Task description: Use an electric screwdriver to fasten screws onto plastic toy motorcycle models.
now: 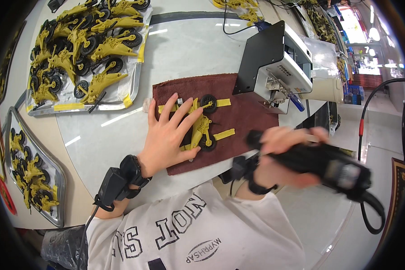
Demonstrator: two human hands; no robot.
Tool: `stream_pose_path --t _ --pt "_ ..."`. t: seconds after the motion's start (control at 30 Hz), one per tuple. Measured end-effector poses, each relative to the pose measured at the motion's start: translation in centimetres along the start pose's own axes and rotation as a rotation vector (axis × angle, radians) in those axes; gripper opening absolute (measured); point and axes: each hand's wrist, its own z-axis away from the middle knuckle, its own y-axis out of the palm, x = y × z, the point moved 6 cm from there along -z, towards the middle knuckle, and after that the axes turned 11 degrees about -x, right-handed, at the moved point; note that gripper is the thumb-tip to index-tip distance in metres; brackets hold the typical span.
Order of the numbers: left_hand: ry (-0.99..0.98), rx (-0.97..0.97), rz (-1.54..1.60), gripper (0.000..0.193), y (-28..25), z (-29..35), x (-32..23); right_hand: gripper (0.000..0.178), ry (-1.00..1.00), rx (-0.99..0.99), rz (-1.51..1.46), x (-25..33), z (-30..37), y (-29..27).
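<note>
My left hand (168, 132) lies with fingers spread across a yellow toy motorcycle (204, 126), palm down. Its fingertips and thumb touch the toy's near-left parts and partly hide them. Two black wheels stick out on the toy's right side, beside short strips of yellow tape (224, 134). Under both is a dark red-brown cloth (252, 114). To the right, my right hand (285, 150) is closed around a black corded electric screwdriver (321, 164), its dark front end pointing left toward the cloth. Motion blurs this hand and the tool.
A black and white box-shaped machine (279, 63) with a blue-handled part stands behind the cloth on the right. A tray (132, 96) piled with yellow toy motorcycles is at the back left. A smaller tray (58, 218) holds more. The screwdriver's black cable (362, 121) hangs at the far right.
</note>
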Motion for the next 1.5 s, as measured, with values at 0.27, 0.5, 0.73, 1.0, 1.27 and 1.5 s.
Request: stream_pose_path --t 0.27,0.5,0.73,1.0,1.27,1.5 --pt "0.025 -0.013 0.002 0.079 -0.1 -0.1 -0.3 0.066 -0.052 -0.377 0.441 -3.0 -7.7 -4.4" --pt "0.016 -0.017 0.019 0.08 -0.2 -0.1 0.1 0.072 0.14 -0.256 0.139 -3.1 -2.0 -3.8" --pt "0.041 -0.181 0.151 0.069 -1.9 0.3 -0.2 0.073 0.321 -0.125 -0.383 -2.0 0.4 1.0" --pt "0.111 -0.44 0.345 0.031 -3.7 1.4 -1.4 0.068 0.597 -0.031 -0.614 -3.9 2.2 4.3" --pt "0.099 -0.459 0.433 0.022 -3.8 1.4 -2.1 0.067 0.636 -0.09 -0.603 -3.9 2.2 4.3" --pt "0.09 -0.377 0.617 0.015 -4.5 0.7 -2.2 0.069 0.684 -0.064 -0.683 -3.7 2.3 4.2"
